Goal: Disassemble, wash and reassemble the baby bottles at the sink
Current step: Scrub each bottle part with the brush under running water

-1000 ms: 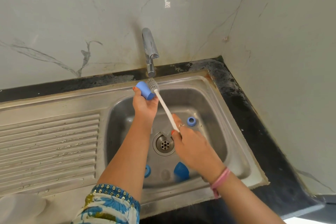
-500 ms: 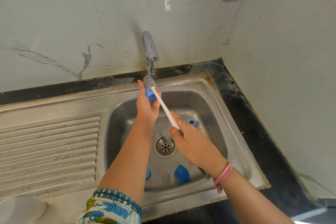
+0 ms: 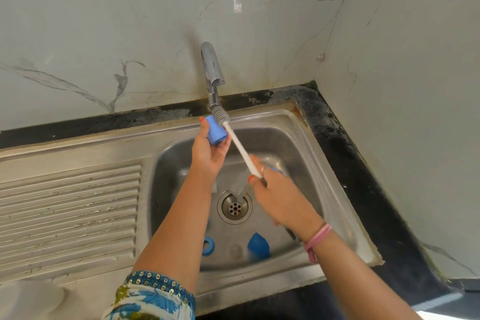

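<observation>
My left hand holds a small blue bottle cap up under the tap. My right hand grips the white handle of a bottle brush, whose grey bristle head lies against the cap's upper edge just below the spout. On the floor of the steel sink lie a blue screw ring and a blue dome cap. Another blue piece peeks out behind my right fingers.
The drain sits in the middle of the basin, with water streaming towards it. A ribbed steel draining board stretches to the left. A white rounded object shows at the bottom left. Black counter borders the sink on the right.
The blue cap has turned in my left hand so more of its side shows, and the brush head has shifted along its edge. Both hands stay under the tap.
</observation>
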